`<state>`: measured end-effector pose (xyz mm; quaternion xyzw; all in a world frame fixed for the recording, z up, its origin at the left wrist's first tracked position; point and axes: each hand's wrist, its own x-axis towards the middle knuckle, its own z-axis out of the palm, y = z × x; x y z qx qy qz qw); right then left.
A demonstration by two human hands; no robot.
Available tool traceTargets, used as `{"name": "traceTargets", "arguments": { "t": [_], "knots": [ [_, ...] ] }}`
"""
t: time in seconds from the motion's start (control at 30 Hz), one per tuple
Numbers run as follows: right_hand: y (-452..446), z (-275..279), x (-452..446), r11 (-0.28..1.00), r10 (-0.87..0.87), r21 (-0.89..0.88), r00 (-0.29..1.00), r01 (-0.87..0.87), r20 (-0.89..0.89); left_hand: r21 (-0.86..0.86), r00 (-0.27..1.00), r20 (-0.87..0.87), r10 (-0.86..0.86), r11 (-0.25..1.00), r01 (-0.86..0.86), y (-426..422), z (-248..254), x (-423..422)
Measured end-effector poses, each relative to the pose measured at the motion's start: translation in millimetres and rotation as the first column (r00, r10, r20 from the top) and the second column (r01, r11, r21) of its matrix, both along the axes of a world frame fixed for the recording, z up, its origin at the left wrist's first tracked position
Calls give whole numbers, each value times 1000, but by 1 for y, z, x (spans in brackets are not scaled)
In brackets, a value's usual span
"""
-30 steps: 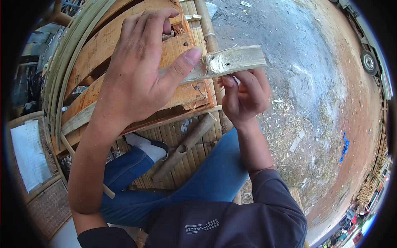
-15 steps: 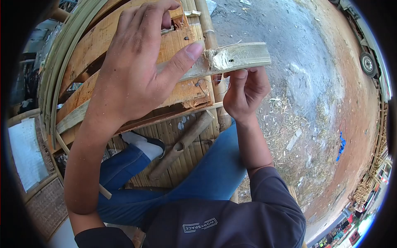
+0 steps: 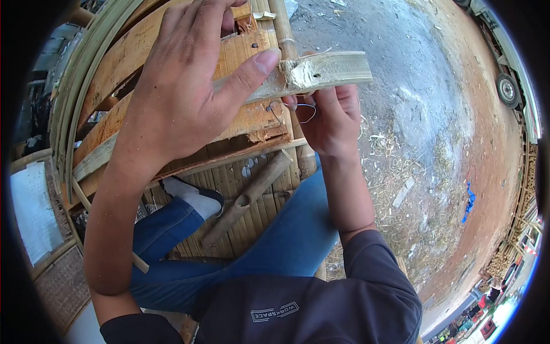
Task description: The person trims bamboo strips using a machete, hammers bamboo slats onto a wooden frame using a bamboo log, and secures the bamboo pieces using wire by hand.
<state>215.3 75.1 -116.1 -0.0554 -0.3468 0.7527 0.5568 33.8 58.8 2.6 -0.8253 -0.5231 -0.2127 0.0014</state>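
A pale bamboo strip point(image 3: 338, 67) with a small dark hole and a rough, fibrous node lies across the wooden slatted crate point(image 3: 243, 54), its end jutting out past the crate's edge. Over the strip rests my left hand point(image 3: 195, 86), fingers spread, thumb along the strip near the node. Beneath the jutting end is my right hand point(image 3: 332, 120), its fingers bent up behind the strip and partly hidden by it. A thin wire loop point(image 3: 309, 113) shows beside those fingers. Whether they pinch the wire or the strip is unclear.
Long bamboo strips point(image 3: 86, 80) lie at the left over the crate. A notched bamboo tube point(image 3: 246, 198) rests on the bamboo slat platform point(image 3: 229, 243) by my foot. Wood shavings and a blue scrap point(image 3: 468, 203) are on the ground at right, with a vehicle wheel point(image 3: 507, 89) beyond.
My right hand has shifted slightly left and its fingers have gone further behind the strip. The wire loop now shows more clearly. My left hand stays over the strip.
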Motion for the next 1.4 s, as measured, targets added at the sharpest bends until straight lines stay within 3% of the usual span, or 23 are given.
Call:
{"name": "traceTargets", "arguments": {
  "t": [0.1, 0.17, 0.3, 0.53, 0.67, 0.8, 0.87, 0.93, 0.97, 1.03, 1.1, 1.17, 1.2, 1.27, 1.3, 1.4],
  "knots": [
    [18, -3, 15, 947, 310, -53, 946, -316, -98, 4, 1000, -15, -18, 1000, 18, 0, 0, -1],
    [38, -3, 19, 841, 540, 48, 827, -539, -155, 16, 999, -35, -8, 1000, 8, 0, 1, -1],
    [16, 7, 21, 982, 188, -21, 974, -186, 130, 3, 999, -37, -5, 1000, 5, 0, 2, 1],
    [11, 2, 11, 905, 356, -162, 909, -394, -219, -32, 1000, -19, 21, 999, -22, -2, 4, 3],
    [14, 2, 19, 873, 398, -218, 896, -436, -197, 17, 997, -10, 79, 997, -79, -1, 1, 16],
    [31, 1, 27, 833, 508, -164, 848, -529, -152, -99, 998, -31, 54, 993, -57, 3, 8, 7],
    [32, 3, 28, 853, 478, -193, 874, -485, -87, -75, 999, -39, 32, 997, -35, -4, 20, 19],
    [20, 19, 22, 901, 361, -262, 933, -346, 10, -94, 999, -35, 39, 995, -42, -5, 20, 21],
    [12, 19, 17, 968, 143, -226, 981, -111, 133, -148, 998, -29, 54, 987, -58, 0, 16, 12],
    [-2, 11, 3, 936, -307, -69, 895, 346, 323, -183, 996, -46, 72, 980, -79, 4, 17, 5],
    [3, -6, -4, 751, -653, 386, 690, 536, 313, -173, 995, -72, 73, 981, -84, 3, 18, 5],
    [1, -12, 0, 434, -889, 720, 385, 541, 246, -180, 995, -67, 75, 980, -86, 2, 16, 6],
    [-2, -11, -4, 442, -888, 632, 408, 637, 210, -184, 995, -57, 77, 979, -86, 2, 16, 7],
    [-2, -6, -20, 442, -891, 425, 442, 790, 106, -2, 997, -47, 60, 998, -61, -6, 14, 21],
    [0, -4, -20, 444, -891, 413, 439, 795, 113, 11, 998, -37, 52, 999, -51, -5, 12, 20],
    [5, -8, -9, 327, -942, 665, 288, 672, 172, -85, 1000, -2, 32, 996, -32, 4, 7, 4]
  ]
}}
